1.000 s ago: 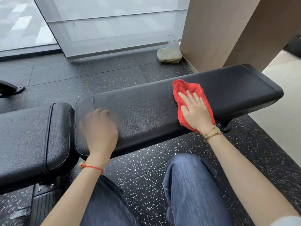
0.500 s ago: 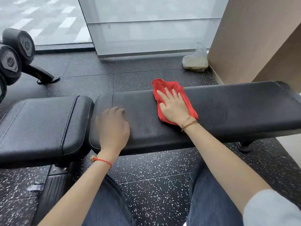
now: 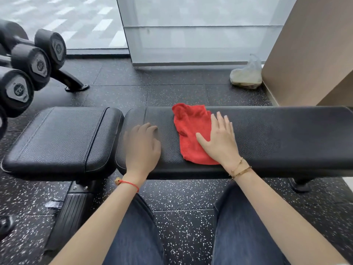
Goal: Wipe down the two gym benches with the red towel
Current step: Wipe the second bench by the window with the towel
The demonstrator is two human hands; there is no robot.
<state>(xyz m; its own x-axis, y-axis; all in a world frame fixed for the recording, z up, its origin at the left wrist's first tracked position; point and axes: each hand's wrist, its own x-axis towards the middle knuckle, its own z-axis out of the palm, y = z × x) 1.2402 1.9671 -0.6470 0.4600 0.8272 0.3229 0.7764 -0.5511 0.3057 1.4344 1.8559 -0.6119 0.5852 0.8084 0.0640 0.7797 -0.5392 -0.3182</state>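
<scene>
A long black padded bench (image 3: 277,138) runs across the middle of the head view, with a shorter black seat pad (image 3: 61,138) butting against its left end. The red towel (image 3: 191,131) lies crumpled flat on the long pad, left of centre. My right hand (image 3: 219,138) presses flat on the towel's right part, fingers spread and pointing away from me. My left hand (image 3: 142,146) rests palm down on the bare pad near its left end, fingers loosely curled, apart from the towel.
Black dumbbells on a rack (image 3: 28,71) stand at the far left. A filled plastic bag (image 3: 246,75) sits on the speckled rubber floor by a brown wall (image 3: 309,50). A glass partition (image 3: 200,29) stands behind the bench. My knees in jeans are below.
My right hand has slid the towel leftward along the long pad, toward my left hand. The view has swung left, bringing the dumbbells in. My left hand has stayed on the pad.
</scene>
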